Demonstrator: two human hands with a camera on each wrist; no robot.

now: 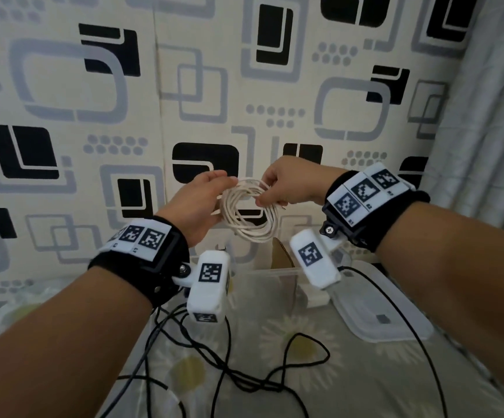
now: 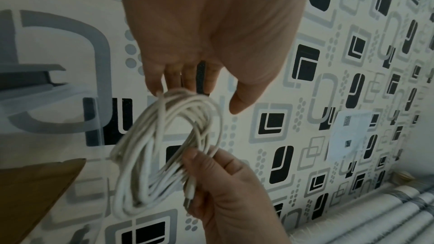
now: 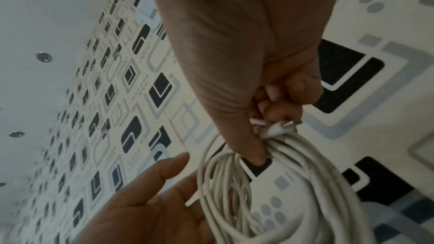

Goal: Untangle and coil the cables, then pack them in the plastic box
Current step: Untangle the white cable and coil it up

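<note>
A white cable [image 1: 244, 224] wound into a coil hangs in the air in front of the patterned wall, above the clear plastic box [image 1: 274, 270]. My right hand [image 1: 264, 191] pinches the coil's right side with thumb and curled fingers, and holds the plug ends against the loops [image 3: 293, 183]. My left hand [image 1: 223, 182] reaches the coil's upper left side with straight fingers. In the left wrist view its fingertips [image 2: 159, 88] touch the top of the coil [image 2: 140, 164] and the thumb stands apart. Black cables [image 1: 229, 366] lie tangled on the floral sheet below.
The box's clear lid [image 1: 374, 312] lies to the right of the box. A brown cardboard piece [image 1: 283, 251] stands behind the box against the wall. A curtain [image 1: 492, 116] hangs at the right. Wires from the wrist cameras trail over the sheet.
</note>
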